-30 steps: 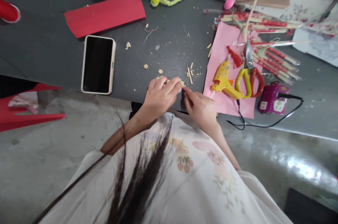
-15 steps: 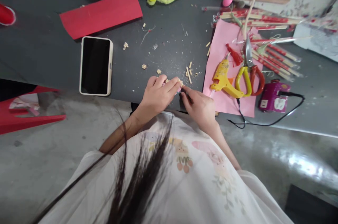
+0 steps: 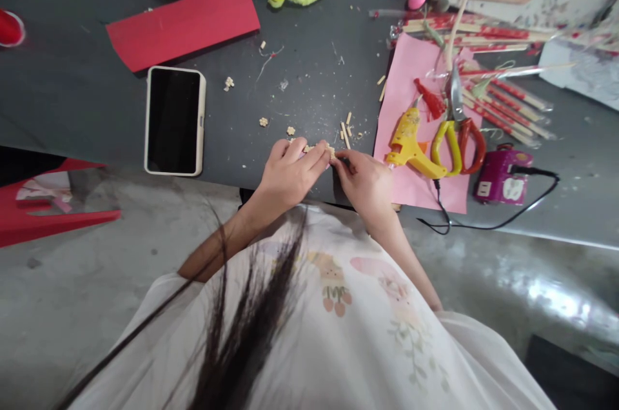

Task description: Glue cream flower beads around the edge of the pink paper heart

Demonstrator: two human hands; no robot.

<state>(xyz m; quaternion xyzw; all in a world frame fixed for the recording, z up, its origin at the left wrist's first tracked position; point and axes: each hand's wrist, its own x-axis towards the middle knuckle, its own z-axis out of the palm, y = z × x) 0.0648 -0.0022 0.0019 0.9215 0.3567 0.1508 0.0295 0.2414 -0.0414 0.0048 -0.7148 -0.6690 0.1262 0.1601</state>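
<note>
On the tabletop [image 3: 227, 146], near its front edge, the left hand [image 3: 290, 168] covers the beaded piece [image 3: 331, 151], grip hidden; the right hand [image 3: 365, 181] has drawn thumb to forefinger, pinching one end — firmer control, we judge.

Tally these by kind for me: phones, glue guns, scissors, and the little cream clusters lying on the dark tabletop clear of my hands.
Cream clusters: 3
Phone: 1
Glue gun: 1
Scissors: 1
Total: 6
</note>
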